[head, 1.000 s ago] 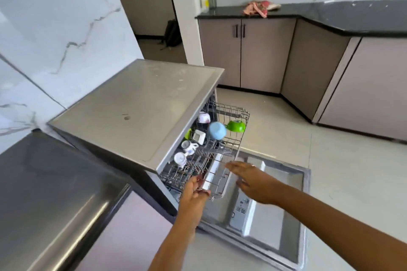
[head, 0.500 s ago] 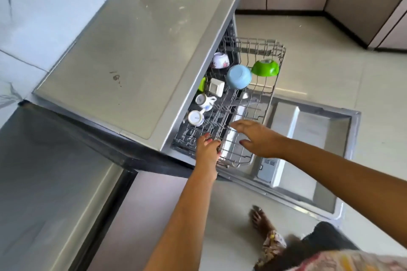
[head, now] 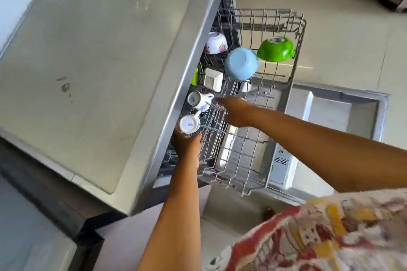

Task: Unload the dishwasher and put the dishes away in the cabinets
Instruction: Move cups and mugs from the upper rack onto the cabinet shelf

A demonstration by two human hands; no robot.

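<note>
Both hands have gone deeper into the rack (head: 248, 149) since half a second ago, when they were resting at its front wires. Now the left hand (head: 187, 142) is wrapping around the near cup (head: 189, 124) from below, fingers closed on it, and the cup is sitting upside down with its base facing the camera. Just beyond it, the right hand (head: 236, 112) is reaching toward the second cup (head: 199, 100), fingers stretched out and partly spread, the fingertips coming close to the cup's handle; whether they are touching it is hard to tell through the blur.

Other dishes are sitting farther back in the rack: a white square dish (head: 213, 79) just behind the second cup, a blue bowl (head: 241, 64) beside that, a green bowl (head: 275, 49) at the far right edge, and a floral bowl (head: 215, 43) half tucked under the dishwasher top (head: 99, 55). Something small and green (head: 195, 76) is peeking out left of the square dish.

Below the pulled-out rack, the door (head: 343, 114) is lying open and flat over the floor. A patterned garment (head: 319, 233) is filling the lower right corner, blurred
</note>
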